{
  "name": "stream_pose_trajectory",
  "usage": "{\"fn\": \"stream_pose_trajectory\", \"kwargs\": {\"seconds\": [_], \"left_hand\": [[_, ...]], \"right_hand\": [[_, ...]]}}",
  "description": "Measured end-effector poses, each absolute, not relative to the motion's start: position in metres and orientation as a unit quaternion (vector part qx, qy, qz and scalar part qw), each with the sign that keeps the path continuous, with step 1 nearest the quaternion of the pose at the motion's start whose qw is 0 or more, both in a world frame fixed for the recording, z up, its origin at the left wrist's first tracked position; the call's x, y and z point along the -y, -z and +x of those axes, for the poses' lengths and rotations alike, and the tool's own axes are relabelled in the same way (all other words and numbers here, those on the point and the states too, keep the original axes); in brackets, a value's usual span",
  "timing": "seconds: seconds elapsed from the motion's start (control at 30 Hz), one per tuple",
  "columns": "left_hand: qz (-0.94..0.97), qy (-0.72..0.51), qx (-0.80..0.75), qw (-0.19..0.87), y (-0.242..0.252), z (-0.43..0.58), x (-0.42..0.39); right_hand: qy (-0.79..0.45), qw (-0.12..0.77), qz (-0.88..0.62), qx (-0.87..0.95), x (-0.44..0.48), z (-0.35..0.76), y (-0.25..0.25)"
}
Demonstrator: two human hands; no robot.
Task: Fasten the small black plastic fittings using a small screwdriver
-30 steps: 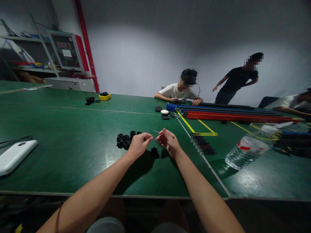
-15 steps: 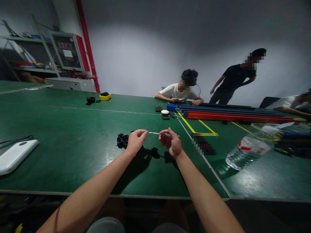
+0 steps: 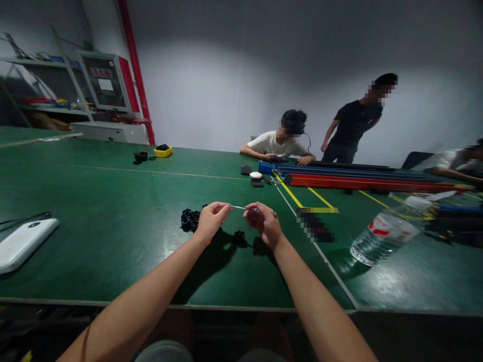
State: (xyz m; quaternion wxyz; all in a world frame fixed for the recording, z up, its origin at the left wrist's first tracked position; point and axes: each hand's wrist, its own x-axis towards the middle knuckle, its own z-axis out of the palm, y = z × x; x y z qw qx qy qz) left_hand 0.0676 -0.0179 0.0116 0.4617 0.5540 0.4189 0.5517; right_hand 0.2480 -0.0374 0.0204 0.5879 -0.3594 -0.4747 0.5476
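A slim screwdriver (image 3: pixel 237 207) with a bare metal shaft spans the gap between my hands, above the green table. My right hand (image 3: pixel 264 221) is closed round its handle, which looks clear. At the other end, the fingers of my left hand (image 3: pixel 213 218) pinch the tip; whether they also hold something small there is hidden. One small black plastic part (image 3: pixel 240 236) sits on the table below and between the hands. A cluster of similar black parts (image 3: pixel 187 220) lies beside my left hand, which partly covers it.
A white power bank or phone-like device (image 3: pixel 28 245) lies at left, a water bottle (image 3: pixel 390 231) at right. Behind stand a yellow bin (image 3: pixel 163 152) and long red and blue rails (image 3: pixel 370 181). One person (image 3: pixel 289 141) leans on the far edge; another (image 3: pixel 354 123) stands.
My right hand has turned a little, its fingers curling differently round the handle. My left hand stays almost in place. The standing person has shifted left.
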Motion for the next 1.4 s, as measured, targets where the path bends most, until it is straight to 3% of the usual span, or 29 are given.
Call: {"fn": "stream_pose_trajectory", "kwargs": {"seconds": [0.93,1.4], "left_hand": [[0.544,-0.552,-0.415,0.477,-0.0157,0.067,0.0197],[0.535,-0.557,-0.404,0.49,-0.0164,0.0701,0.0207]], "right_hand": [[-0.564,0.558,-0.302,0.529,0.0346,0.2552,-0.0124],[-0.555,0.584,-0.31,0.506,0.034,0.2518,-0.013]]}}
